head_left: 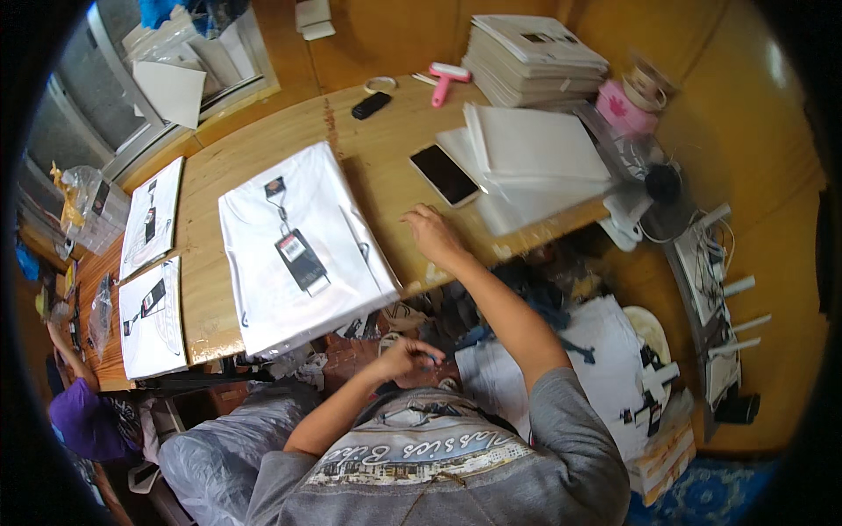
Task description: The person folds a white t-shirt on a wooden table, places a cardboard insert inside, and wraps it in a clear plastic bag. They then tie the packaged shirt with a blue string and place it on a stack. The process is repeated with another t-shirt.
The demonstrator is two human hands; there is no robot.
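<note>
My right hand [430, 235] is over the wooden table [307, 118], just nearer than a dark-screened phone [445, 174]. Its fingers are loosely bent and a little apart, with nothing visible in them. Below the table's front edge, close to my body, my left hand [406, 358] is closed. A small bluish bit shows at its fingertips, too small to name. Left of my right hand lies a folded white T-shirt [254, 223] in clear wrapping, with black hang tags on it. Two similar folded shirts, an upper one [162, 197] and a lower one [167, 302], lie farther left.
Clear plastic bags [539, 197] lie under white sheets [535, 145] at the right. Behind are a tall stack of packages [531, 61], a pink lint roller [443, 83] and a tape roll [381, 85]. A fan [662, 184] stands at the table's right end. Another person in purple [92, 425] is far left.
</note>
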